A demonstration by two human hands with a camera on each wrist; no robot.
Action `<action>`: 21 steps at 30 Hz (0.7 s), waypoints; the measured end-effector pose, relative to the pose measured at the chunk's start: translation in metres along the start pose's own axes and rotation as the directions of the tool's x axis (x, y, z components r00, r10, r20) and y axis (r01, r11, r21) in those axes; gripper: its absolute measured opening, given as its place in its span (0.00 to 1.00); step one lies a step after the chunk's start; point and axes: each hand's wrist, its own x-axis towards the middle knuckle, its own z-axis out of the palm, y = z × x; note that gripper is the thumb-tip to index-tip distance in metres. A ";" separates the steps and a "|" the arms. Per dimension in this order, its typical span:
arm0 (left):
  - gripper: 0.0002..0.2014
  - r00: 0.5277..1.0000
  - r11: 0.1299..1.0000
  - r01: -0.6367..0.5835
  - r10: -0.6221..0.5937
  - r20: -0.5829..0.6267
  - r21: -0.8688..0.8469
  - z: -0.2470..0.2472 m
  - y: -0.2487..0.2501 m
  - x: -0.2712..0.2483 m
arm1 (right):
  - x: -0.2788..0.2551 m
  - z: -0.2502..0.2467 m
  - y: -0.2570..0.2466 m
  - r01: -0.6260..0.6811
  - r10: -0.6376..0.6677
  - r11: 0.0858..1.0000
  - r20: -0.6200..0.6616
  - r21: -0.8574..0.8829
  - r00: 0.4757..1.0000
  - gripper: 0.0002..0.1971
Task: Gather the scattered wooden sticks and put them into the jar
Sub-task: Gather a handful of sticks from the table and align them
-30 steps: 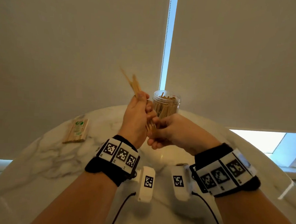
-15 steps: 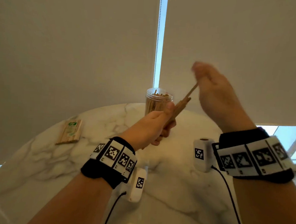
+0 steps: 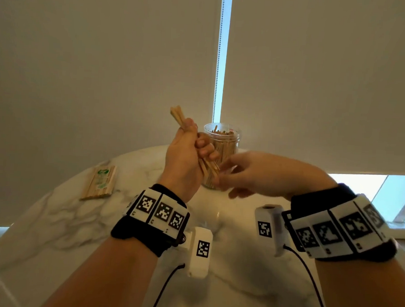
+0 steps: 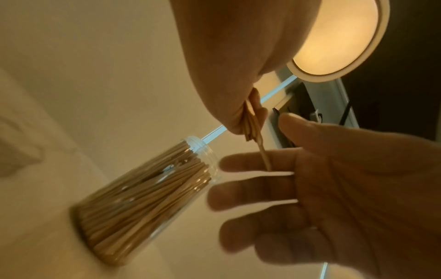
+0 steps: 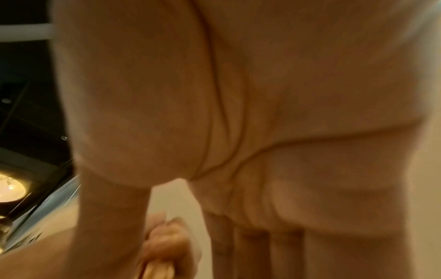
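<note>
My left hand is raised in front of the jar and grips a bundle of wooden sticks, whose ends stick out above and below the fist. In the left wrist view one stick hangs lower than the others. My right hand reaches in from the right, its straight fingers spread just under the bundle's lower ends; no pinch shows. The clear jar, packed with upright sticks, stands behind both hands on the marble table. The blurred right wrist view shows mostly my right palm.
A wrapped packet of sticks lies on the table's far left. Roller blinds hang right behind the table, with a bead chain in the gap between them. A round ceiling lamp shows in the left wrist view.
The right hand has come down from high on the right to below the bundle. The left hand has turned the bundle from leaning right to leaning up and left.
</note>
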 end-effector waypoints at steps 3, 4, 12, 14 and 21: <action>0.10 1.000 0.999 -0.013 0.013 -0.028 -0.031 0.001 0.000 -0.001 | 0.008 0.011 -0.004 0.066 -0.066 0.990 -0.003 0.127 0.998 0.08; 0.10 1.000 1.000 -0.025 0.025 -0.016 -0.006 0.001 -0.001 -0.001 | 0.010 0.013 -0.005 0.088 -0.081 0.985 -0.055 0.149 0.995 0.06; 0.15 0.984 0.955 -0.123 0.081 0.159 0.269 0.004 -0.004 -0.009 | 0.010 0.016 -0.013 0.138 -0.082 0.920 -0.164 0.367 0.983 0.09; 0.14 0.980 0.965 -0.058 0.007 0.197 0.256 0.005 -0.007 -0.010 | 0.010 0.018 -0.013 0.128 -0.077 0.956 -0.196 0.263 0.978 0.07; 0.21 0.992 0.987 0.059 -0.074 0.098 0.153 -0.003 0.010 0.001 | 0.012 0.013 -0.002 0.033 -0.030 0.999 -0.165 0.015 0.986 0.09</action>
